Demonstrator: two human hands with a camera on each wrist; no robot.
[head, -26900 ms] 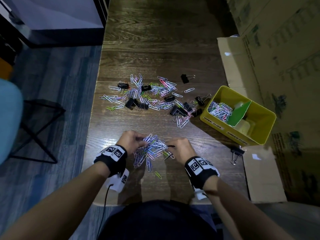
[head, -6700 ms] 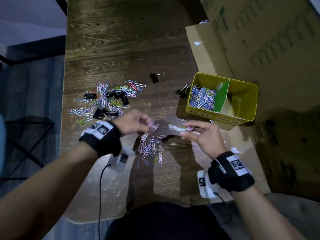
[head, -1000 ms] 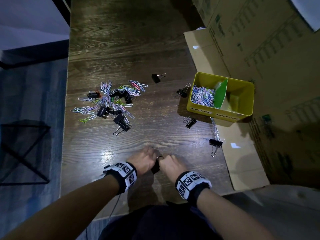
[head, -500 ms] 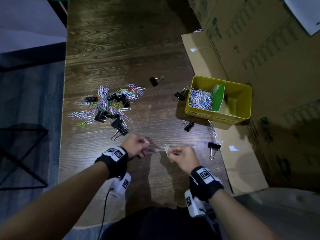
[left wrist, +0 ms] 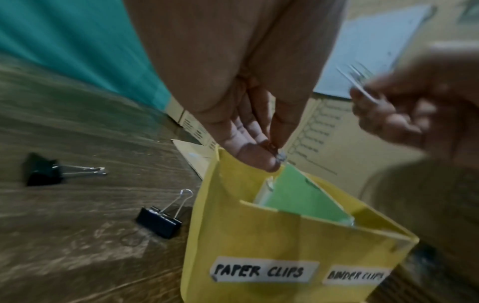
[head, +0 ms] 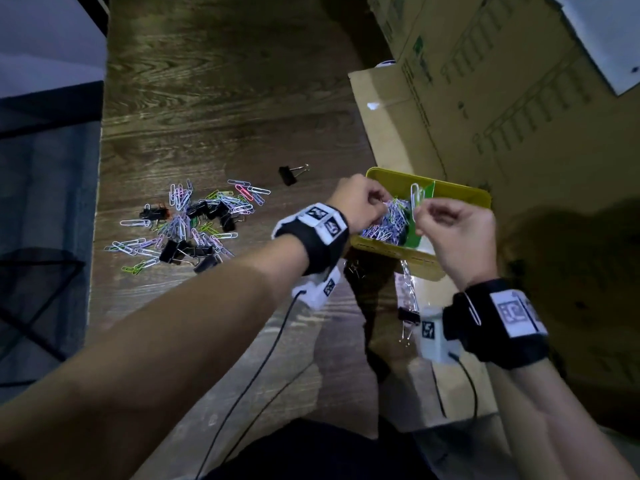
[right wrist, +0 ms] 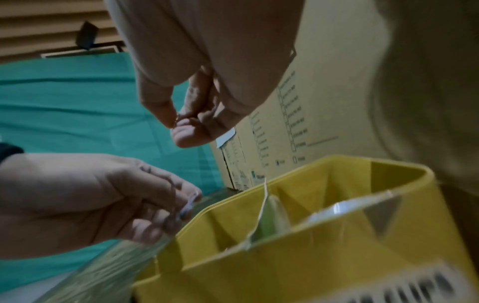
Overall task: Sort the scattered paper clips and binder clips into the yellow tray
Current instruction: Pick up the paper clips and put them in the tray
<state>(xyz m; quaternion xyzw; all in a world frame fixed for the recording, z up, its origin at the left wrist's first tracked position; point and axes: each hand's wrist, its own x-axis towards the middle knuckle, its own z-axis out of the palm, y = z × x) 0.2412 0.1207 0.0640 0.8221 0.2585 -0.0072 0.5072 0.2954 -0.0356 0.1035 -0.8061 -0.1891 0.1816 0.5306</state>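
The yellow tray (head: 462,192) sits at the right on cardboard, split by a green divider (head: 428,188). Its front labels read PAPER CLIPS (left wrist: 261,270) and BINDER CLIPS. Many paper clips (head: 388,226) lie in its left compartment. Both hands hover over that compartment. My left hand (head: 383,206) pinches a few paper clips (right wrist: 187,206) at its fingertips. My right hand (head: 420,213) pinches white paper clips (head: 416,197) that stick upward. A scattered pile of paper clips and black binder clips (head: 192,225) lies on the wooden table at the left.
One binder clip (head: 288,174) lies alone left of the tray, another (left wrist: 159,222) close to its left wall, and one (head: 408,316) on the cardboard flap in front. A strip of clips (head: 406,285) lies before the tray. A tall cardboard box (head: 502,98) stands behind.
Both hands have risen from the near part of the table and moved right and forward to above the tray, carrying paper clips with them.
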